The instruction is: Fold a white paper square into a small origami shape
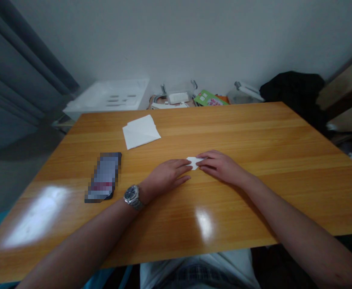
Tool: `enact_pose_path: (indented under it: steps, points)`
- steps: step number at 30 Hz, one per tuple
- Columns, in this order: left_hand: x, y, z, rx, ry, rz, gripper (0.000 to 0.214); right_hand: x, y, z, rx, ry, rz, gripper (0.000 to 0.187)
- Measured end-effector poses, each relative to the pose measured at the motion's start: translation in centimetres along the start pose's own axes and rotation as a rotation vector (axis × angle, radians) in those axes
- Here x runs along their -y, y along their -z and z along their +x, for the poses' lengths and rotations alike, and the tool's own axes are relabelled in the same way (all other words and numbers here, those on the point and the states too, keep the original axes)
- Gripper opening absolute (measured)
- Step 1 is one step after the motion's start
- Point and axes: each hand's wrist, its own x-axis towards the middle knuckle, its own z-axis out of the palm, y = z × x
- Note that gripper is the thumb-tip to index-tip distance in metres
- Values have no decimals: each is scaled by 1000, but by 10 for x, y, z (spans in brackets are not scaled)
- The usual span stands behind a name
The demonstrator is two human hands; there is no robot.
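A small piece of folded white paper (193, 163) lies near the middle of the wooden table (242, 132). From the left, my left hand (166, 176) holds it down with its fingertips at the left edge, the thumb lower and apart from the paper. My right hand (221, 166) grips the paper's right side with its fingers, which cover part of it. A metal wristwatch (132, 195) is on my left wrist. What the fingertips do beneath the paper is hidden.
A small stack of white paper sheets (141, 133) lies at the back left. Left of my left hand is a phone (103, 176), its screen blurred out. Behind the table stand a white tray (103, 96), a green booklet (209, 98) and dark cloth (293, 88).
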Motion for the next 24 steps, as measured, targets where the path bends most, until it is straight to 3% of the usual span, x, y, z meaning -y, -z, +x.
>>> enact_pose_path:
  steps: [24]
  points:
    - [3,0,4,-72,10,-149,27,5,0,4,13,19,8,20]
